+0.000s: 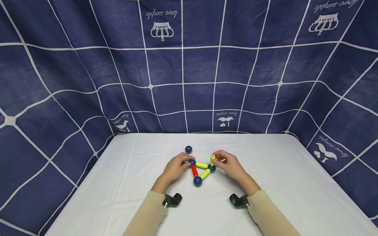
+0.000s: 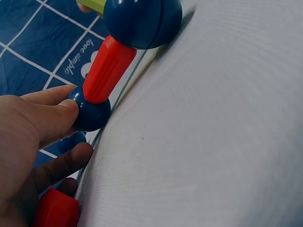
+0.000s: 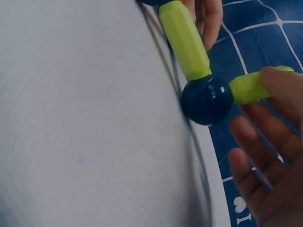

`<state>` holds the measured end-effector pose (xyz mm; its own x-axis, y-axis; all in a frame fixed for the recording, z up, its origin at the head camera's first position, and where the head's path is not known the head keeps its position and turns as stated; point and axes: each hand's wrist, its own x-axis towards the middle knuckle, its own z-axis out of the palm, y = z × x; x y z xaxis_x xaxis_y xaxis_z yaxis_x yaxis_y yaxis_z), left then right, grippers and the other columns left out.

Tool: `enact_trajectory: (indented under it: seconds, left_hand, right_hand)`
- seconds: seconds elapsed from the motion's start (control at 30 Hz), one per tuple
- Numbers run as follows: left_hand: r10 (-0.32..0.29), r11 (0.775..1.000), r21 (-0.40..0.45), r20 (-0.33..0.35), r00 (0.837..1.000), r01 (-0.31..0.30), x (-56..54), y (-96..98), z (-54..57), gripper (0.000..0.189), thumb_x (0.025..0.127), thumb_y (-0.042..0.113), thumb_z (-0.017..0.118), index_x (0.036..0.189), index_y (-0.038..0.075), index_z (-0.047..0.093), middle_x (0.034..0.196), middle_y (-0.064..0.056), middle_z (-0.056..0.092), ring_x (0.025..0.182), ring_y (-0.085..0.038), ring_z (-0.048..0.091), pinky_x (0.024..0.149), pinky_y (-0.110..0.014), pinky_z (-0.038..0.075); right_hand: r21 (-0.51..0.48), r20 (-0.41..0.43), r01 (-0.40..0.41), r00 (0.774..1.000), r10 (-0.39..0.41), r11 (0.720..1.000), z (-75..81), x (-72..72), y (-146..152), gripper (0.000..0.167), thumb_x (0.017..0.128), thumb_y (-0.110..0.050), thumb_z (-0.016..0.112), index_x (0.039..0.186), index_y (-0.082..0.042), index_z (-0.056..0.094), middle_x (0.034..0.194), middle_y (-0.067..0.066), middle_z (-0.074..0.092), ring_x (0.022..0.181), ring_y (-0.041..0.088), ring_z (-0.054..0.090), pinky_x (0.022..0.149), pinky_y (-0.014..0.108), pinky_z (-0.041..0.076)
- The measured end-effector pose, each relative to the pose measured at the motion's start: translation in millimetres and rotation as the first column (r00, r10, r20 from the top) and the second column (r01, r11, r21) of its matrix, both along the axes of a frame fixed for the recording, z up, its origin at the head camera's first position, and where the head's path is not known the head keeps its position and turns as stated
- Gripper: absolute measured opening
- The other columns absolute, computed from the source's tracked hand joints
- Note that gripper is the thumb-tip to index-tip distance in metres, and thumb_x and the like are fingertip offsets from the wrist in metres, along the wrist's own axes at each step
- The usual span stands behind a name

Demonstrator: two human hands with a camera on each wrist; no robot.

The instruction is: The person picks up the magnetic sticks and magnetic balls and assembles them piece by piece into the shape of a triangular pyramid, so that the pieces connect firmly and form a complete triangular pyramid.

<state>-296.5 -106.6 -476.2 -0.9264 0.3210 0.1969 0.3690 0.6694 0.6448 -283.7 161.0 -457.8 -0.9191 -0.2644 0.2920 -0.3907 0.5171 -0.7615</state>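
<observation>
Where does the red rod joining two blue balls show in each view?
Head: red rod below centre, just right of the left hand.
Left wrist: red rod upper left; not the other red piece at bottom left.
Right wrist: not in it.
Shared landmark: the left hand, only its fingers showing at the right wrist view's top.

3 rods (image 1: pixel 194 171) join 3 balls (image 1: pixel 198 181)

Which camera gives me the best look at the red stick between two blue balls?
The left wrist camera: there the red stick looks large and uncovered, with a blue ball at each end. The head camera shows it too, but small; the right wrist camera doesn't show it.
</observation>
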Motion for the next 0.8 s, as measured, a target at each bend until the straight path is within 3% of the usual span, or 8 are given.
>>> enact_trajectory:
  seconds: [0.23,0.47,0.63,0.8]
  left_hand:
    - [0.007,1.000,0.015,0.000,1.000,-0.007,0.7,-1.0,1.5,0.028,0.095,0.017,0.068,0.121,0.026,0.070,0.118,0.006,0.067,0.090,-0.011,0.057,0.082,-0.033,0.049]
    - [0.030,0.993,0.116,0.021,0.999,-0.032,-1.5,-3.1,1.6,0.025,0.099,0.006,0.058,0.117,0.019,0.070,0.119,-0.002,0.067,0.099,-0.016,0.063,0.091,-0.040,0.052]
    - [0.062,0.964,0.254,0.055,0.997,-0.074,-4.1,-5.3,2.3,0.027,0.100,0.002,0.052,0.114,0.016,0.070,0.110,-0.007,0.066,0.088,-0.017,0.064,0.080,-0.031,0.052]
    - [0.095,0.934,0.338,0.067,0.993,-0.112,-6.6,-8.3,5.4,0.029,0.101,0.000,0.048,0.110,0.014,0.071,0.100,-0.014,0.065,0.082,-0.020,0.060,0.069,-0.024,0.045]
  right_hand:
    - [0.113,0.086,-0.087,0.993,0.078,0.990,-13.9,-3.4,4,0.024,0.090,-0.020,0.075,0.111,-0.012,0.069,0.102,0.001,0.070,0.090,0.012,0.063,0.079,0.025,0.052]
    - [0.106,0.106,-0.084,0.992,0.073,0.991,-17.9,-3.1,5,0.026,0.088,-0.020,0.077,0.111,-0.013,0.069,0.094,0.001,0.067,0.082,0.013,0.057,0.071,0.024,0.048]
    - [0.098,0.110,-0.096,0.990,0.085,0.991,-20.4,-3.1,8,0.024,0.085,-0.022,0.079,0.105,-0.015,0.067,0.082,-0.001,0.058,0.073,0.012,0.050,0.063,0.023,0.043]
    - [0.096,0.118,-0.093,0.990,0.082,0.991,-21.6,-3.2,10,0.023,0.083,-0.024,0.081,0.098,-0.018,0.065,0.078,-0.002,0.054,0.070,0.011,0.048,0.061,0.023,0.041]
